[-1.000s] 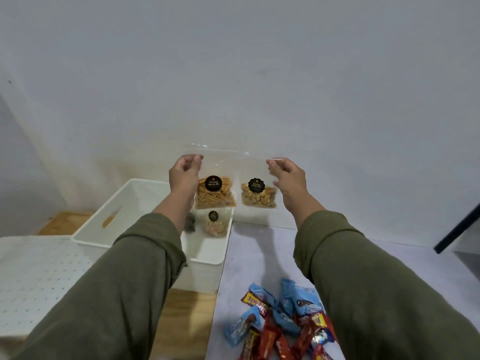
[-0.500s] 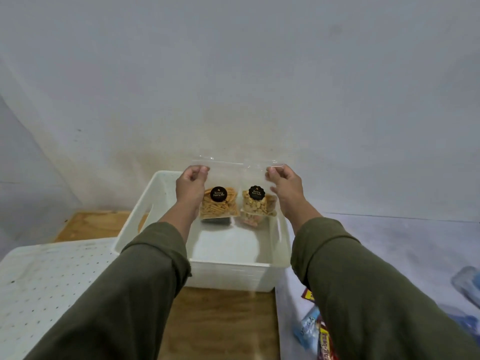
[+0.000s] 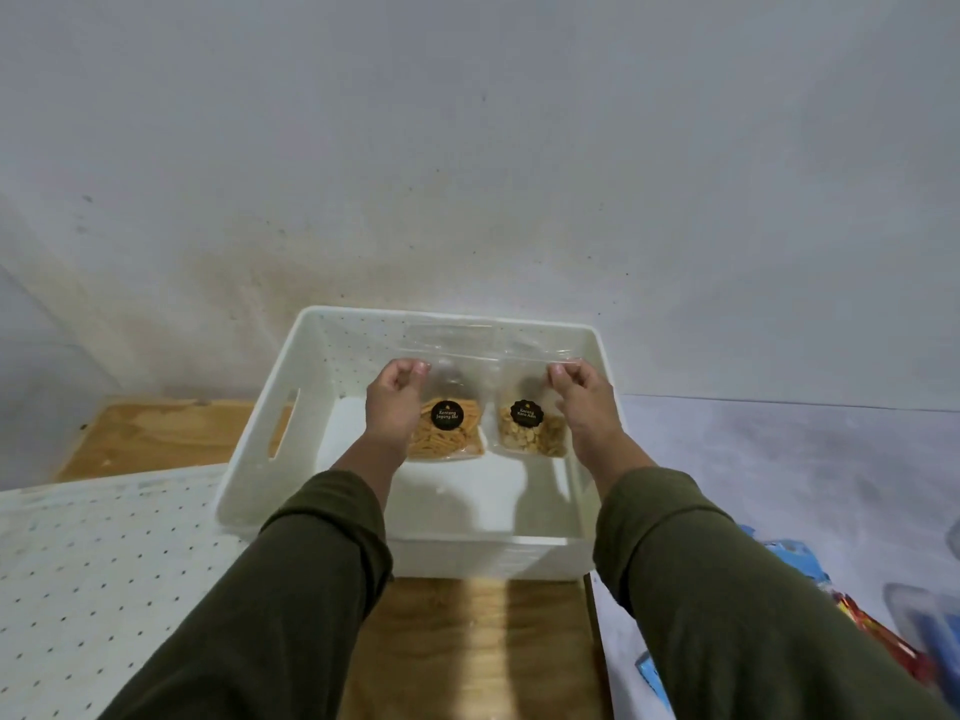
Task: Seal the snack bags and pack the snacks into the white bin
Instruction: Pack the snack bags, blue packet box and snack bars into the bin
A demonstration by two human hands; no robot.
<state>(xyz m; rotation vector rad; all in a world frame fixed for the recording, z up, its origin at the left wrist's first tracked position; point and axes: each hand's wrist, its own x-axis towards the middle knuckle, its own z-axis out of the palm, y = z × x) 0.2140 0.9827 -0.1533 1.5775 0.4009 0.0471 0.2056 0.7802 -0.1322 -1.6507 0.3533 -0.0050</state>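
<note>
Two hands reach forward over a white rectangular plastic bin point(image 3: 311, 376) with perforated walls and a slot handle on its left side. The left hand point(image 3: 393, 402) pinches the upper left corner of a clear plastic snack bag of orange-yellow sticks point(image 3: 451, 426), fingers and thumb curled onto the film. The right hand point(image 3: 584, 402) pinches the upper right corner of a second clear plastic snack bag of pale nuts point(image 3: 531, 428) in the same way. The two bags hang side by side, touching or nearly so, inside the bin's opening above its white floor. Each bag carries a round black sticker with gold lettering; the left seems to read "Kentang Jagung", the right "Kacang", the rest too small to make out. Both arms wear dark olive sleeves point(image 3: 291, 589). The bin sits on a wooden tabletop point(image 3: 156, 433). To the left lies a white perforated board point(image 3: 93, 563); at the right edge, blue and red snack wrappers point(image 3: 878, 631) lie on a grey surface.
</note>
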